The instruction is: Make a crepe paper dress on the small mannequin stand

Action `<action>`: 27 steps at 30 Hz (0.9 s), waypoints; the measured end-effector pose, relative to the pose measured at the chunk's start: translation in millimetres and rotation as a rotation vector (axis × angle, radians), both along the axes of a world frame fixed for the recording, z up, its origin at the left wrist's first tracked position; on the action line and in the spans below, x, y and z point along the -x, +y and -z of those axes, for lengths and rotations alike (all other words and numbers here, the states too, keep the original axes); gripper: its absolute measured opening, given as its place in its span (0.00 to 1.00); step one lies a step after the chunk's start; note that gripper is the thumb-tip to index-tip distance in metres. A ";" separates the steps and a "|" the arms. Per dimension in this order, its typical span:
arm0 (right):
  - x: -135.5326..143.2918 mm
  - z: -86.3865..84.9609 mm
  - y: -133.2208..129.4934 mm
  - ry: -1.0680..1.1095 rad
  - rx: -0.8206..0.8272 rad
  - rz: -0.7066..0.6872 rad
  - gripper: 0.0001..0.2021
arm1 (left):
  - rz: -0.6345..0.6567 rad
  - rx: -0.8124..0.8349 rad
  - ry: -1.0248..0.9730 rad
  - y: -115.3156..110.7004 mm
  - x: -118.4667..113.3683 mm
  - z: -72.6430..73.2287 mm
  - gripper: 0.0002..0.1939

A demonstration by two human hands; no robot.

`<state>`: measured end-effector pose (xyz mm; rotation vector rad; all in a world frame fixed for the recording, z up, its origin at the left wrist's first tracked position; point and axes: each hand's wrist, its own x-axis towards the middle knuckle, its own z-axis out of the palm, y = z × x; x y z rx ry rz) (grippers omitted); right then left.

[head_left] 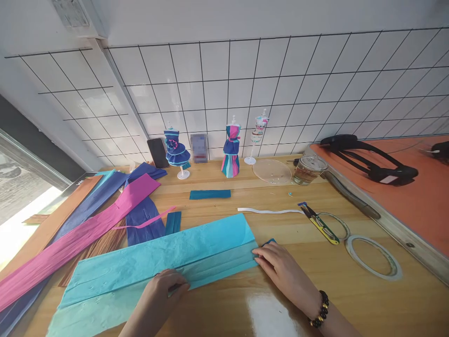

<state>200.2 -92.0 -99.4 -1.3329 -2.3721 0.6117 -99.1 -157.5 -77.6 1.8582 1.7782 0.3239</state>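
Right hand (pixel 280 269) is pinching, with thumb and forefinger, the right end of the turquoise paper (pixel 168 255); a dark blue scrap (pixel 271 241) is just beside its fingers. Left hand (pixel 169 292) is bent over the lower edge of this paper, fingers curled; whether it grips, I cannot tell. The paper has long creases and lies slantwise on the front part of the wooden worktop (pixel 217 309). Toward the left edge, pink paper (pixel 115 210) lies across blue paper (pixel 143 217). Near the right edge are the yellow-black snips (pixel 321 225) and tape rings (pixel 373 257). Along the back edge stand three small dressed forms (pixel 231 147).
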 end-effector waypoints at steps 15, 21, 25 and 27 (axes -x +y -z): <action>-2.5 -5.3 -0.4 0.047 0.076 -0.056 0.11 | -0.011 0.001 0.012 2.9 2.1 -0.2 0.11; -1.2 -7.9 2.4 0.029 0.120 -0.028 0.11 | -0.015 0.028 0.037 2.7 2.7 -1.7 0.11; -1.2 -8.2 2.2 0.016 0.123 -0.017 0.11 | 0.021 0.023 0.024 1.6 4.5 0.9 0.06; -1.6 -7.8 1.7 0.012 0.128 -0.018 0.11 | 0.062 -0.026 0.032 0.0 7.0 4.9 0.06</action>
